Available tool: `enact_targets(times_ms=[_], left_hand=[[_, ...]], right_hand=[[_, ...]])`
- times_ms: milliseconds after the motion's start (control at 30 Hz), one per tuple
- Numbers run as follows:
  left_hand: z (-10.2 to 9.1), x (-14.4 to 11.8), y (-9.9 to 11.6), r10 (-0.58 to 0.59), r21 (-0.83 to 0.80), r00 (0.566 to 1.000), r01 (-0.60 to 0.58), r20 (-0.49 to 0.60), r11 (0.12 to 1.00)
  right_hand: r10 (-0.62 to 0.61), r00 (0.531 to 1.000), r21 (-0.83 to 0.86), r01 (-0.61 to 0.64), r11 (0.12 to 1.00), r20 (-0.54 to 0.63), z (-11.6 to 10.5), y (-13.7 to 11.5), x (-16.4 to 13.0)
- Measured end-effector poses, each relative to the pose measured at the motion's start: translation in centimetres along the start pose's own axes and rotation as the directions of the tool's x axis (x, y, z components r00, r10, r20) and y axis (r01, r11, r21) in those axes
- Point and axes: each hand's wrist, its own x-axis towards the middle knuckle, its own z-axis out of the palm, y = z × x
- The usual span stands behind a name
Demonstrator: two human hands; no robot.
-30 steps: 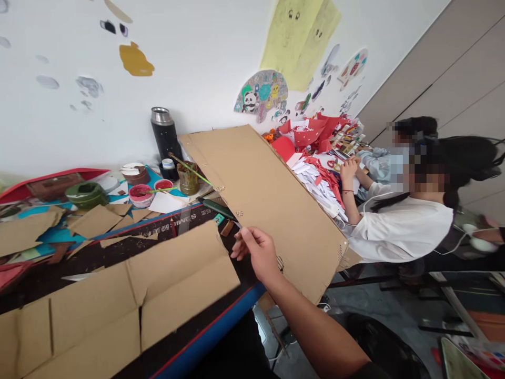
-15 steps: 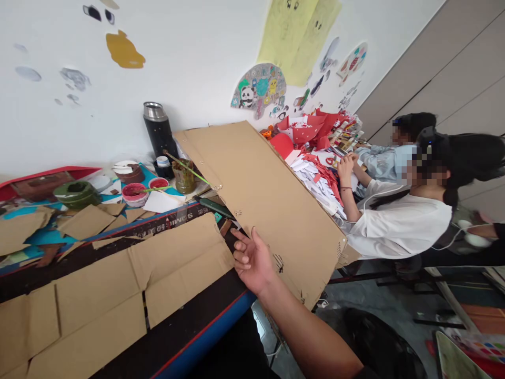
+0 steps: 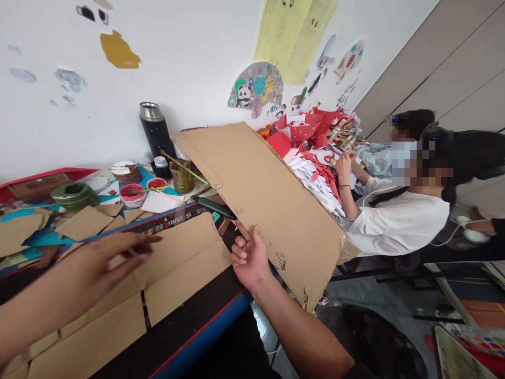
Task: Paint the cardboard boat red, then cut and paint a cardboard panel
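Observation:
My left hand (image 3: 112, 266) hovers over the scored, folded cardboard (image 3: 181, 273) on the table, its fingers stretched forward and thumb apart, slightly blurred. Nothing shows in it. Palm up, my right hand (image 3: 250, 260) is at the right end of that cardboard. Its index finger points out, the other fingers curl loosely, and the thumb stands apart; I see nothing held. Just beyond it a large flat cardboard sheet (image 3: 252, 179) lies aslant; whether the hand touches it I cannot tell. A dark green tool handle (image 3: 215, 207) pokes out from under the sheet's left edge.
Along the wall stand a black thermos (image 3: 154, 129), a murky jar (image 3: 182, 176), a pink paint pot (image 3: 133, 195) and a green bowl (image 3: 74, 195). Cardboard scraps (image 3: 84, 223) lie before them. At right, a person in white (image 3: 402, 221) sits beside a heap of paper strips (image 3: 315, 173).
My left hand has come into view from the left, over the folded cardboard. My right hand stays nearly in place, and the cardboard pieces lie as before. The view has shifted slightly.

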Motion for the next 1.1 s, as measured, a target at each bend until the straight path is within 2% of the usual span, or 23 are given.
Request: enact_targets(times_ms=[67, 233, 300, 367, 400, 467, 567, 733, 833, 933, 1000, 1033, 1100], left_hand=[[3.0, 2.2, 2.1, 0.026, -0.115, 0.984, -0.005, 0.177, 0.993], [9.8, 8.2, 7.5, 0.118, -0.512, 0.962, 0.025, 0.246, 0.859], [11.5, 10.1, 9.3, 0.051, -0.641, 0.968, 0.123, 0.246, 0.758], [12.7, 11.3, 10.5, -0.076, -0.737, 0.947, 0.292, 0.312, 0.609], [13.1, 11.7, 10.9, -0.11, -0.761, 0.94, 0.328, 0.324, 0.56], [13.8, 12.2, 11.4, -0.15, -0.803, 0.938, 0.345, 0.312, 0.486], [14.3, 12.4, 11.6, -0.171, -0.866, 0.953, 0.298, 0.249, 0.401], [13.5, 12.0, 12.5, -0.173, -0.937, 0.973, 0.197, 0.151, 0.288], [12.9, 11.7, 13.4, -0.166, -0.959, 0.981, 0.142, 0.103, 0.244], [13.0, 11.0, 14.0, -0.136, -0.973, 0.988, 0.096, 0.068, 0.212], [13.4, 10.3, 14.1, -0.101, -0.973, 0.994, 0.053, 0.031, 0.225], [13.7, 9.8, 14.0, -0.073, -0.965, 0.997, 0.041, 0.022, 0.259], [14.5, 8.9, 13.8, 0.009, -0.918, 0.998, 0.048, 0.056, 0.393]], right_hand=[[-0.015, 1.0, -0.033, 0.015, 0.999, 0.001, 0.0, 0.2, 0.0], [-0.031, 0.999, -0.086, 0.033, 0.996, 0.025, -0.2, 0.4, 0.3], [-0.03, 0.999, -0.094, 0.034, 0.995, 0.044, -0.4, 0.4, 0.3], [-0.032, 0.997, -0.102, 0.039, 0.994, 0.067, -0.6, 0.4, 0.3], [-0.032, 0.997, -0.106, 0.04, 0.994, 0.076, -0.7, 0.4, 0.3], [-0.029, 0.995, -0.116, 0.04, 0.992, 0.093, -0.8, 0.5, 0.3], [-0.024, 0.993, -0.135, 0.04, 0.99, 0.113, -1.0, 0.7, 0.3], [-0.041, 0.984, -0.169, 0.07, 0.983, 0.172, -0.8, 0.5, -0.3], [-0.116, 0.977, -0.188, 0.15, 0.971, 0.179, -0.3, -0.4, -0.9], [-0.256, 0.954, -0.245, 0.288, 0.926, 0.155, 0.6, -1.7, -1.4], [-0.308, 0.937, -0.296, 0.344, 0.891, 0.163, 1.3, -2.6, -1.7], [-0.327, 0.929, -0.315, 0.368, 0.875, 0.176, 1.6, -3.0, -1.9], [-0.353, 0.913, -0.349, 0.405, 0.845, 0.204, 2.5, -3.9, -2.3]])
